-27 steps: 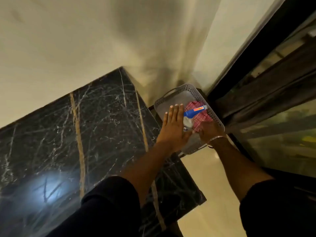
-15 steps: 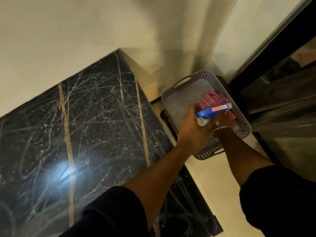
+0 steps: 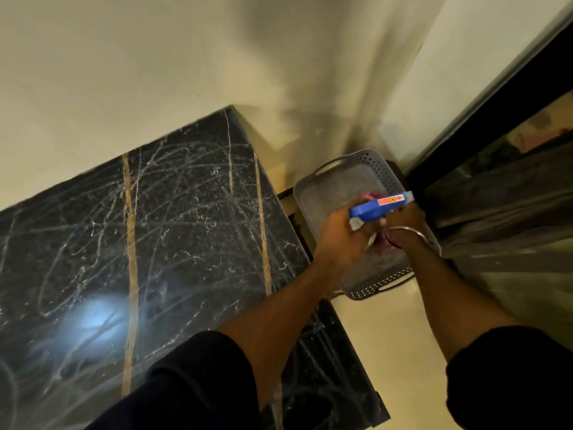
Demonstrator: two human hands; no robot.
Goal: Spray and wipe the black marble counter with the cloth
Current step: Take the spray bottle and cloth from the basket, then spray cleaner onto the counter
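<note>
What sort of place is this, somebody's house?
Likely an indoor room, perhaps a home or lobby; hard to say. A polished black marble counter stands against a cream wall, a grey perforated basket sits beside it, and a dark-framed glass panel runs along the right.

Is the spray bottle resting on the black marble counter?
No, the left hand holds the spray bottle over the grey basket.

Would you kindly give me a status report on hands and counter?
Left hand grips bottle. Right hand on cloth in basket, grip unclear. Counter streaked, nothing seen in the way.
</note>
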